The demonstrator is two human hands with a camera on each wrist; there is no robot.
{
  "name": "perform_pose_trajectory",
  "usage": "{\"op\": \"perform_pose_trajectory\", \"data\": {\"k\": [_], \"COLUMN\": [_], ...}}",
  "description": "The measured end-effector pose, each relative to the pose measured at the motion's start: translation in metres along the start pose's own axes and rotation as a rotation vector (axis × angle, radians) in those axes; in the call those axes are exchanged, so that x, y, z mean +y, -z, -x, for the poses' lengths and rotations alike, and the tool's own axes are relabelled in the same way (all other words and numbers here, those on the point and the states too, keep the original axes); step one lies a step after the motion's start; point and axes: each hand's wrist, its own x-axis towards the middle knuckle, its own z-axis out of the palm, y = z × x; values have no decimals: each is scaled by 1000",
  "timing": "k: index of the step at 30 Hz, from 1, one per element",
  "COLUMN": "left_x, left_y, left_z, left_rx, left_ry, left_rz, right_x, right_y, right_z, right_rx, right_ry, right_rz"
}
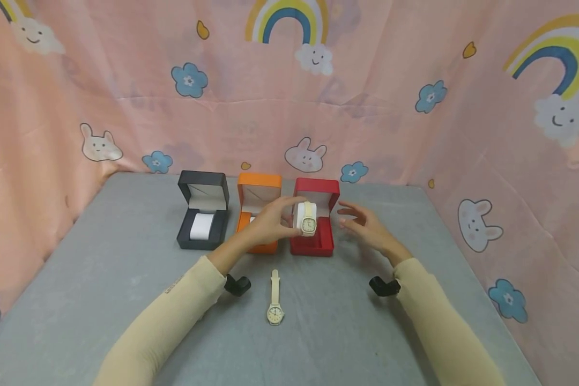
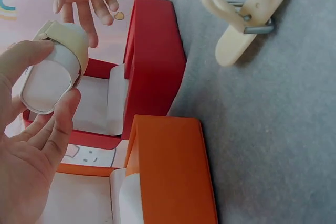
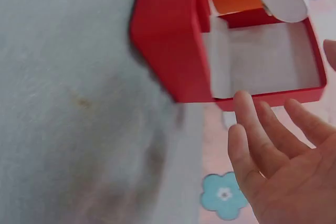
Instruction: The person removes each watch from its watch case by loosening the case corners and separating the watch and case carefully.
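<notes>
My left hand (image 1: 283, 215) pinches a white cushion (image 1: 301, 213) with a cream square-faced watch (image 1: 309, 224) wrapped round it, held just above the open red box (image 1: 313, 246). In the left wrist view my left hand (image 2: 50, 80) has thumb and fingers around the cushion (image 2: 44, 85), and the watch band (image 2: 71, 40) crosses its top. My right hand (image 1: 354, 219) hovers open beside the red box's right side, touching nothing. The right wrist view shows my right hand (image 3: 278, 145) with fingers spread next to the red box (image 3: 168, 40), whose tray is bare.
An open black box (image 1: 202, 217) with a white cushion inside and an open orange box (image 1: 258, 187) stand left of the red one. A second cream watch (image 1: 275, 300) lies flat on the grey table (image 1: 101, 300) near me. Pink patterned cloth walls surround the table.
</notes>
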Motion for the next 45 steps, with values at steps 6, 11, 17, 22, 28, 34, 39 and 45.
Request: {"op": "perform_pose_trajectory", "data": {"k": [6, 11, 17, 22, 28, 34, 39, 45], "left_x": [-1, 2, 9, 10, 9, 8, 7, 6], "left_y": [5, 11, 22, 32, 44, 48, 51, 52], "left_z": [8, 14, 19, 23, 29, 34, 37, 38], "left_rx": [17, 35, 12, 9, 7, 1, 19, 28], "left_ry": [-6, -19, -32, -56, -61, -28, -12, -19], "left_rz": [33, 45, 72, 81, 157, 229, 241, 265], "right_x": [-11, -23, -43, -62, -76, -81, -85, -87], "right_y": [-4, -12, -27, -38, -52, -63, -68, -74], "right_z": [10, 15, 16, 10, -4, -13, -16, -16], "right_rx": [82, 124, 127, 121, 93, 107, 116, 116], "right_ry": [45, 97, 159, 216, 280, 263, 252, 250], "right_rz": [8, -20, -29, -73, -164, -169, -179, -204]}}
